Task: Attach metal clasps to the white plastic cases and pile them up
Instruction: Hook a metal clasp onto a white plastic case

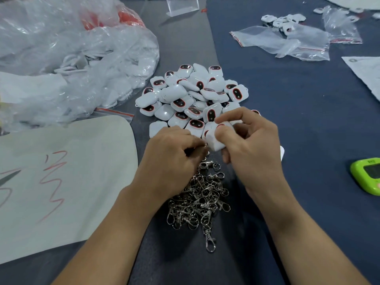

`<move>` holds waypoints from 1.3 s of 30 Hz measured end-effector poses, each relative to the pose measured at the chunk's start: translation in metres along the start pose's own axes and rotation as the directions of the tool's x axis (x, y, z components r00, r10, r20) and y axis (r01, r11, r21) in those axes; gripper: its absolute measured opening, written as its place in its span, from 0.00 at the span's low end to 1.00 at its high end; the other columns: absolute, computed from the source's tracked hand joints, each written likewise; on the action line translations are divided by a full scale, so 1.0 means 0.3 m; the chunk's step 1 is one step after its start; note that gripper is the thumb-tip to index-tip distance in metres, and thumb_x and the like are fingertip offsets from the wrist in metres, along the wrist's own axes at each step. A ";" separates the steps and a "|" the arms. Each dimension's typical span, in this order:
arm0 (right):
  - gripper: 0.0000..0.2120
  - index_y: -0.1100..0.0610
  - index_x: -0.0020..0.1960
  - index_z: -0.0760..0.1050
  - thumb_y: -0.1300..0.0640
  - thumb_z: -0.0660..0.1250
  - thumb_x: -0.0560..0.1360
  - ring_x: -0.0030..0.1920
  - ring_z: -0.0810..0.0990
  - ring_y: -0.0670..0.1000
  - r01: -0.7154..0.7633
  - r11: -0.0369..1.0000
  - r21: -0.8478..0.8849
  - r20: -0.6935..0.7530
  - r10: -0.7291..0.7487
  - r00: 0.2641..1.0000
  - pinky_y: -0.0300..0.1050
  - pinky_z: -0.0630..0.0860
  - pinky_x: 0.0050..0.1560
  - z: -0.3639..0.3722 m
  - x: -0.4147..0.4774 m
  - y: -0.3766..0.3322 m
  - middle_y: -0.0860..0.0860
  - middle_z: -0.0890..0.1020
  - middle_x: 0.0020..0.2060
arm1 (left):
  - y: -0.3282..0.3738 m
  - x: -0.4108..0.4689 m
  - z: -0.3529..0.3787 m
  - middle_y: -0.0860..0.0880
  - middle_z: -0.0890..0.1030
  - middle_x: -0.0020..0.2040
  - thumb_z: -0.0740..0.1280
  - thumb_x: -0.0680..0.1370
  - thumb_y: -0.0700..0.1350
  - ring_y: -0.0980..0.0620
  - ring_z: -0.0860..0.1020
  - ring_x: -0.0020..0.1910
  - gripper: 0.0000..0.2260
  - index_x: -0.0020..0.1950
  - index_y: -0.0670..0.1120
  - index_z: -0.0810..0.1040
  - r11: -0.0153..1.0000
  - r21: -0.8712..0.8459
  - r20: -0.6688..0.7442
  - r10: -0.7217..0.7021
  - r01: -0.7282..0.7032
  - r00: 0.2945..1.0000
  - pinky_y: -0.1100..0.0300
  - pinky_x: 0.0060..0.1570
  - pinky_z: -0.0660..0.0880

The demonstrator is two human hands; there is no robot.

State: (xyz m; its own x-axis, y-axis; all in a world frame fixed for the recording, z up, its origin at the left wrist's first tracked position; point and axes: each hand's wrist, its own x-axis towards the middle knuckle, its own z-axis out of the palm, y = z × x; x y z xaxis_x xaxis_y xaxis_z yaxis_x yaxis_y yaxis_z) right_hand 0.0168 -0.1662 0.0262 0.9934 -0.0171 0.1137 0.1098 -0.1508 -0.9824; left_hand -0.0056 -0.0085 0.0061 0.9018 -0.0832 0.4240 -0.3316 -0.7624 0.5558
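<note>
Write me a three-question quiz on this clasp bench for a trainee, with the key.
1. True or false: the right hand holds a white case.
2. Relative to the case pile, the loose metal clasps lie: A) beyond it; B) nearer the person; C) inside a plastic bag.
3. Fill in: the green device sits at the picture's ___ edge.
Key: 1 true; 2 B; 3 right.
</note>
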 end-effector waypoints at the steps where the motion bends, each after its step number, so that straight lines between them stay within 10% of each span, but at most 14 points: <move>1: 0.07 0.53 0.43 0.82 0.64 0.69 0.73 0.22 0.70 0.50 -0.080 0.991 0.109 0.001 0.081 0.997 0.40 0.68 0.24 -0.003 0.008 -0.002 0.52 0.79 0.27 | 0.000 0.001 -0.004 0.56 0.83 0.37 0.73 0.73 0.50 0.56 0.79 0.40 0.04 0.46 0.53 0.88 0.992 -0.095 -0.018 -0.084 0.082 0.996 0.60 0.43 0.74; 8: 0.05 0.60 0.45 0.80 0.62 0.65 0.76 0.20 0.64 0.48 -0.534 0.760 0.370 0.184 0.504 0.844 0.39 0.55 0.22 -0.031 0.042 0.007 0.56 0.76 0.27 | -0.005 0.016 -0.018 0.54 0.81 0.31 0.79 0.68 0.47 0.59 0.75 0.30 0.07 0.41 0.59 0.87 0.863 -0.441 0.018 -0.268 0.248 0.963 0.65 0.34 0.73; 20: 0.05 0.60 0.49 0.80 0.66 0.65 0.77 0.21 0.68 0.47 -0.461 0.770 0.441 0.164 0.436 0.885 0.37 0.61 0.20 -0.014 0.036 0.004 0.53 0.79 0.28 | 0.038 0.029 -0.007 0.59 0.82 0.30 0.76 0.74 0.40 0.65 0.78 0.31 0.07 0.41 0.53 0.87 0.681 -0.618 0.128 -0.405 0.392 0.905 0.73 0.35 0.72; 24: 0.07 0.56 0.45 0.83 0.66 0.68 0.73 0.22 0.68 0.48 -0.174 0.947 0.271 -0.041 0.192 0.980 0.37 0.65 0.23 -0.004 0.014 0.006 0.52 0.79 0.28 | 0.030 0.007 0.003 0.57 0.83 0.34 0.76 0.75 0.45 0.57 0.78 0.35 0.03 0.44 0.53 0.88 0.961 -0.242 -0.051 -0.150 0.134 0.987 0.66 0.38 0.72; 28: 0.08 0.49 0.45 0.84 0.62 0.71 0.72 0.24 0.70 0.44 0.275 0.937 -0.215 -0.047 -0.291 0.956 0.31 0.67 0.28 0.019 -0.030 0.012 0.47 0.77 0.26 | 0.013 0.000 0.009 0.53 0.78 0.32 0.73 0.76 0.44 0.53 0.72 0.34 0.04 0.45 0.46 0.87 0.971 0.159 -0.104 0.197 -0.179 0.975 0.57 0.43 0.68; 34: 0.08 0.58 0.47 0.82 0.66 0.65 0.78 0.20 0.70 0.48 -0.310 0.867 0.390 0.045 0.318 0.947 0.36 0.63 0.20 -0.002 0.029 -0.009 0.54 0.79 0.28 | 0.050 0.002 0.010 0.61 0.83 0.34 0.78 0.70 0.47 0.64 0.78 0.33 0.07 0.40 0.59 0.85 0.896 -0.394 -0.115 -0.268 0.204 0.957 0.72 0.36 0.73; 39: 0.07 0.60 0.49 0.81 0.65 0.64 0.80 0.21 0.71 0.47 -0.433 0.735 0.522 0.148 0.422 0.894 0.37 0.61 0.19 0.001 0.024 -0.001 0.56 0.81 0.31 | 0.053 0.018 0.016 0.52 0.87 0.40 0.77 0.73 0.41 0.58 0.83 0.39 0.04 0.45 0.51 0.88 0.674 -0.631 0.100 -0.421 0.385 0.902 0.63 0.43 0.79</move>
State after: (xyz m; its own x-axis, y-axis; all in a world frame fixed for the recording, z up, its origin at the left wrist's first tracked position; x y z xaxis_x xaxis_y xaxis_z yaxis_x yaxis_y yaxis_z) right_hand 0.0240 -0.1660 0.0274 0.9398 0.0672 -0.3351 -0.3320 0.4127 -0.8482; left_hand -0.0047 -0.0241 0.0138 0.9804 0.1817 0.0767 -0.0513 -0.1408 0.9887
